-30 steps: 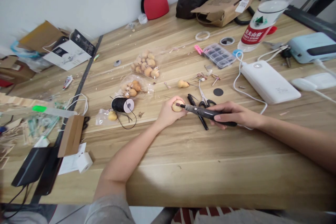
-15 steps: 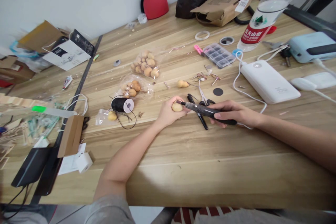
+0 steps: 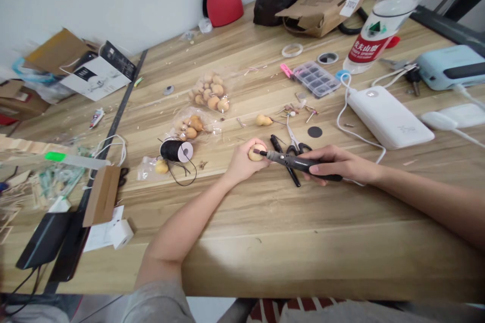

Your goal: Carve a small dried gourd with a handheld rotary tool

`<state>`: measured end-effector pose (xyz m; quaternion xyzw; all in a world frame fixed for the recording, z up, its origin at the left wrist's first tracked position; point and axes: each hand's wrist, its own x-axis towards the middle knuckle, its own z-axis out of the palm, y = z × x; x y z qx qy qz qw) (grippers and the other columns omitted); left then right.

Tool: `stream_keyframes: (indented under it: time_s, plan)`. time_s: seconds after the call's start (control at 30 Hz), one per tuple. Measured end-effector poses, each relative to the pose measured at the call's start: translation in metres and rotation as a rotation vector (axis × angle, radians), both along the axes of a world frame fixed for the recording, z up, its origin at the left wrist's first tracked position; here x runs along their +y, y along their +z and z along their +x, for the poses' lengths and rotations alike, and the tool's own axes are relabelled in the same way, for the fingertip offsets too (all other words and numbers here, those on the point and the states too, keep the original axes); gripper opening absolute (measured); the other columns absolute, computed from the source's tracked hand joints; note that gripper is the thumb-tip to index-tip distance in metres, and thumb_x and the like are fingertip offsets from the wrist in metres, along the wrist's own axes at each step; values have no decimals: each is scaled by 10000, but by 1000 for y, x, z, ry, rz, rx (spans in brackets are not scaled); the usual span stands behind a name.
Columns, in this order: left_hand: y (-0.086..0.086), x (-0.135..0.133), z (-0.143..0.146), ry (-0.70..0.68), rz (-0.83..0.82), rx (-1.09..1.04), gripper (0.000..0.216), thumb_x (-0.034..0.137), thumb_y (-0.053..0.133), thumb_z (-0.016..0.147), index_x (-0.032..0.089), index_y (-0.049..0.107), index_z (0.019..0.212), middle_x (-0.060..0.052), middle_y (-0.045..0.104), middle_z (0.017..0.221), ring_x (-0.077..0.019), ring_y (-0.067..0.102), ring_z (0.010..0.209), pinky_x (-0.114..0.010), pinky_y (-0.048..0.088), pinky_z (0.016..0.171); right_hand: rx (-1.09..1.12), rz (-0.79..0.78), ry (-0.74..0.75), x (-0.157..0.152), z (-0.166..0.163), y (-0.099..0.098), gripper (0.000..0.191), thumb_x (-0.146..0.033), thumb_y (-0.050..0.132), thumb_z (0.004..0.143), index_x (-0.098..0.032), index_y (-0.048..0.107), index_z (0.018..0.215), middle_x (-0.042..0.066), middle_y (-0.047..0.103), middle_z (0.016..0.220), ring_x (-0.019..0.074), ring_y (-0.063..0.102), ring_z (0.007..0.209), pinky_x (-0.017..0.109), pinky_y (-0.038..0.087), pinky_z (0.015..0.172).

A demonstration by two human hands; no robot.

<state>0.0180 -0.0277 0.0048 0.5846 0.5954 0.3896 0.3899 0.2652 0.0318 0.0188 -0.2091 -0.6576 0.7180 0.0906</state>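
Left hand [image 3: 245, 162] fingers are curled around a pale, rounded gourd [image 3: 254, 157], which is pinched in front of the person, over the middle of the bench [image 3: 242, 242]. By the dark bit of a slim rotary tool [image 3: 285, 159] the exposed face of the gourd is overlapped; whether it is truly being touched cannot be told. The tool's body is gripped in the right hand [image 3: 333, 164], with the fingers wrapped beneath and the thumb laid along the side. From this pose, the step in hand is judged to be the grinding or smoothing of the gourd's surface. For the next move, a firm left hold and a light, steady bit seem to be called for, with the gourd turned little by little so that no spot is cut too deep and the fingertips are spared.

Under the tool, a black pen [image 3: 293, 176] and scissors [image 3: 293, 136] are crossed. Beyond them a smaller gourd [image 3: 263, 120] is laid near some scattered bits [image 3: 291, 110]. Farther off, to the left, more gourds are bagged [image 3: 209, 92] near a spool of black cord [image 3: 171, 150]; to the right, a white power bank [image 3: 391, 120] is set down.
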Motion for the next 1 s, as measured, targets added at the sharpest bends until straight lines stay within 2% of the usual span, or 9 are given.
stream_keyframes:
  time_s: [0.1,0.27,0.47,0.63,0.8,1.0]
  plan:
    - [0,1,-1,-1,4,-3,271,140,711,562,164,580,798,29,626,761,-86,537,614,-205,434,615,-13,24,24,0,0,1,257,-376,624,866,-137,691,930,-14,558,648,108,483,539,273,394,535]
    - [-3,2,-1,-12,26,20,255,237,743,600,163,579,779,35,599,706,-119,574,706,-228,447,704,15,-6,-16,0,0,0,242,-367,619,872,-137,681,911,-10,569,667,103,486,535,268,382,521]
    - [-3,2,-2,-30,41,9,262,137,714,562,164,582,787,44,593,711,-106,551,677,-211,425,667,-2,40,29,0,1,0,246,-367,614,881,-135,693,911,-19,545,633,107,483,542,273,383,540]
    - [-4,2,-2,-16,22,13,261,243,747,604,165,578,786,35,600,712,-134,594,744,-237,454,726,6,15,-12,1,1,-2,248,-371,606,887,-139,683,929,-6,575,691,102,481,544,273,365,531]
    - [-3,2,-1,-26,33,7,250,160,723,575,162,582,782,46,597,703,-97,547,652,-212,434,665,11,38,25,0,1,-2,240,-358,601,891,-133,684,882,-18,544,634,106,479,543,275,364,541]
    - [-2,1,1,6,13,5,299,283,767,617,156,570,802,21,619,750,-85,532,603,-205,430,601,13,-13,-33,0,1,-3,262,-364,612,877,-132,689,971,9,607,746,101,491,544,271,379,528]
